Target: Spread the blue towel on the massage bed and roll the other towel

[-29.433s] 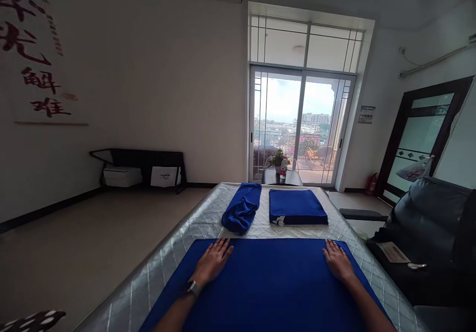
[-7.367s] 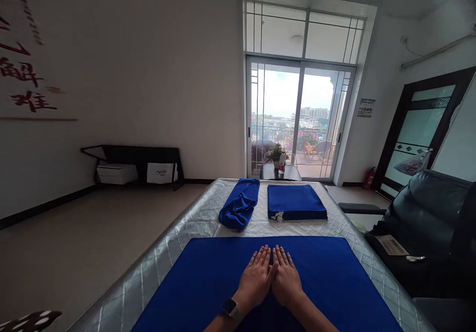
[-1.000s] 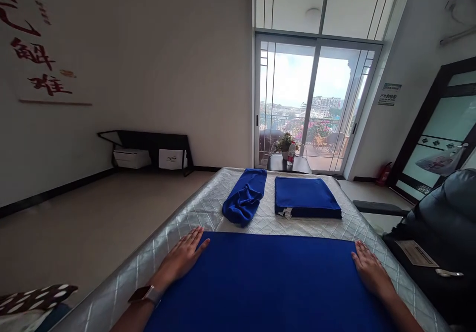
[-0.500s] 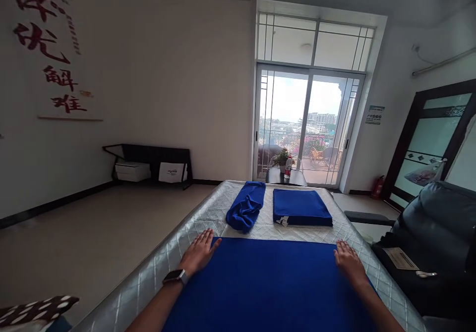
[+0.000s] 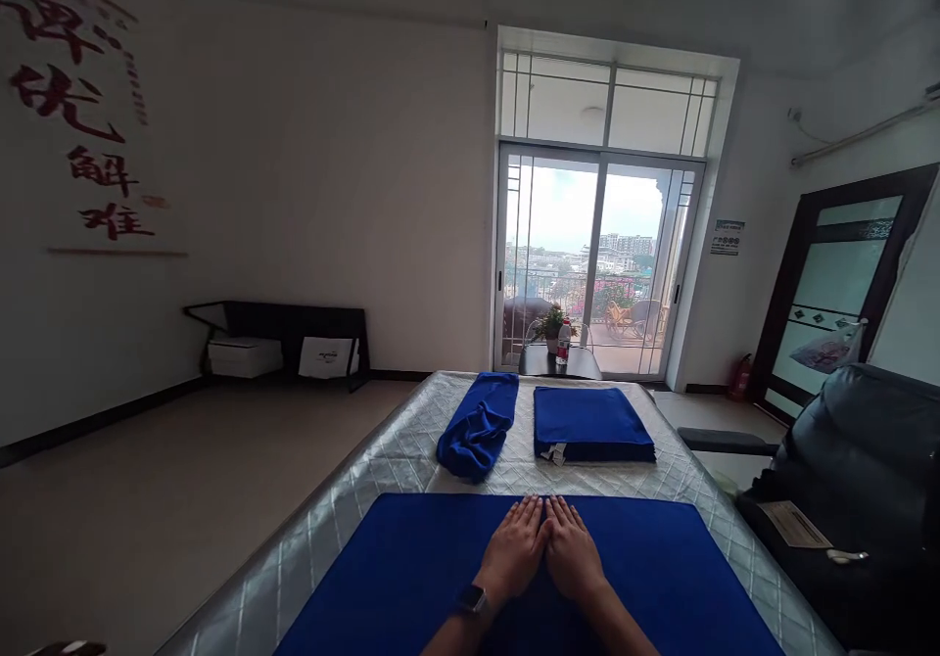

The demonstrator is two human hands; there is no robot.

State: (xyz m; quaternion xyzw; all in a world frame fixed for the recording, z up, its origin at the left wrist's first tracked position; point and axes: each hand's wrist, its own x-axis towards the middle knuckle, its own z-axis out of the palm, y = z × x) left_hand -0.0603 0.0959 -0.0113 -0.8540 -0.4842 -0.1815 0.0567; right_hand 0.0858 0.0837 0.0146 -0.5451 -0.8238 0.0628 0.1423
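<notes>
A blue cloth [image 5: 646,558] lies spread flat on the quilted silver bed-like surface [image 5: 397,450]. My left hand [image 5: 514,548], with a watch on its wrist, rests palm down on the cloth near its far edge. Right beside it, my right hand [image 5: 574,550] also lies flat there. The two hands touch or nearly touch at the thumbs, and their fingers point away from me. Beyond them sit a stack of folded blue cloths [image 5: 591,416] with white tags and a loosely crumpled blue cloth [image 5: 481,431].
On the right stands a black armchair [image 5: 837,441] with a card [image 5: 794,524] on it. A small table [image 5: 580,364] carrying a bottle [image 5: 563,343] and a potted plant is by the glass door. A low black bench [image 5: 294,321] is against the wall.
Both hands have moved inward from the cloth's two sides to its middle, side by side. The spread cloth stays in place. The view has tilted up slightly.
</notes>
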